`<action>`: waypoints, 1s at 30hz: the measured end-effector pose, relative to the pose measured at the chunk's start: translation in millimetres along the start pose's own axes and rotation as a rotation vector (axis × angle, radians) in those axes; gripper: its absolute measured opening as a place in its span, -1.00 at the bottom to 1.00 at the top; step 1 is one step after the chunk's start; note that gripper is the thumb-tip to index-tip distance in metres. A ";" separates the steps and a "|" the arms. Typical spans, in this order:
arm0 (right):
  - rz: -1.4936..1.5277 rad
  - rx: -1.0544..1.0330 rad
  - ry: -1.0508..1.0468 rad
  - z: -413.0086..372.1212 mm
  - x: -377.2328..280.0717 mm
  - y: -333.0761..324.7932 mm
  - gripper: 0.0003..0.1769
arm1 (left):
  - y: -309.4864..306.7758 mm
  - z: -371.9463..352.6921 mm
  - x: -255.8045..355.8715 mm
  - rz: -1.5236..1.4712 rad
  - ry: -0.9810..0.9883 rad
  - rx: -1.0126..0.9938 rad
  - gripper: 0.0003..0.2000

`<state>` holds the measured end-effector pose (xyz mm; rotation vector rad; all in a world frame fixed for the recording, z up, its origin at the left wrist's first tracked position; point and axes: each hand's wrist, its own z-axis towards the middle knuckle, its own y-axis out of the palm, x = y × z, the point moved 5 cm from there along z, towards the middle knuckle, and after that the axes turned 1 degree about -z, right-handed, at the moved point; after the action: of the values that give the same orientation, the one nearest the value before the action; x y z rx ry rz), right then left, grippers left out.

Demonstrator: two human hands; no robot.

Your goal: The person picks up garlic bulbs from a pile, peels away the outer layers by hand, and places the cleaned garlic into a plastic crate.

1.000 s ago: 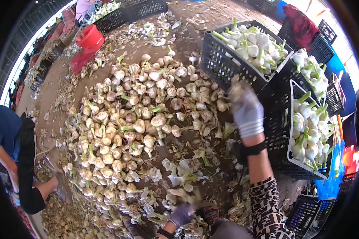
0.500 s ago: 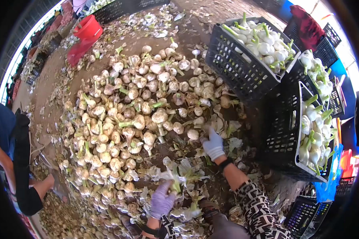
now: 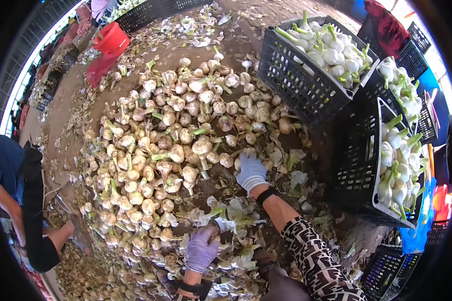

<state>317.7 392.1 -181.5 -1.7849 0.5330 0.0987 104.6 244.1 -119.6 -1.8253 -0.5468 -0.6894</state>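
Observation:
A wide heap of garlic bulbs (image 3: pixel 176 153), unpeeled with brown-stained skins and some green stalks, lies on the ground before me. My right hand (image 3: pixel 250 170), in a white glove, reaches to the heap's near right edge. Its fingers close around a garlic bulb (image 3: pixel 237 162), mostly covered by the glove. Lower down, my left hand (image 3: pixel 203 249) wears a purplish glove and hovers over loose peelings (image 3: pixel 234 213). Its fingers are curled, and whatever they may hold is hidden.
Black crates (image 3: pixel 306 75) of cleaned white garlic (image 3: pixel 336 52) stand at the right, another crate (image 3: pixel 359 165) nearer me. A red bucket (image 3: pixel 110 37) sits at the back left. Another person's arm (image 3: pixel 15 213) and bare foot (image 3: pixel 63 236) are at the left edge.
My right hand has moved left onto a garlic bulb at the heap's edge. My left hand has dropped slightly; the pale green-and-white piece seen by its fingers no longer shows there.

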 end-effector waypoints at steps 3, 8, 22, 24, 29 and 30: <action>-0.106 -0.033 -0.087 -9.0 0.8 9.4 -0.52 | -7.5 5.5 8.3 -0.328 -0.180 -0.046 -0.74; 0.178 -0.053 -0.039 -10.9 22.5 23.7 -0.61 | 0.0 4.7 -3.1 -0.610 -0.165 0.040 -0.79; 0.512 -0.060 -0.482 -114.4 -37.3 0.9 -0.57 | 12.3 9.6 -2.5 -1.071 -0.227 0.138 -0.45; 0.571 0.019 -0.632 -141.2 -46.6 -6.4 -0.53 | 4.2 9.3 14.2 -1.057 -0.248 0.103 -0.33; 1.622 -0.538 0.136 -147.0 -24.1 16.1 -0.60 | -5.0 2.1 8.1 -1.367 -0.245 0.153 -0.39; 1.622 -0.539 0.134 -147.4 -24.1 15.4 -0.60 | -10.6 2.4 11.1 -1.351 -0.159 0.189 -0.38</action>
<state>259.3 258.7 -144.9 -1.3775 2.0678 1.3198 106.2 250.4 -105.5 -1.1351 -1.9257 -1.2802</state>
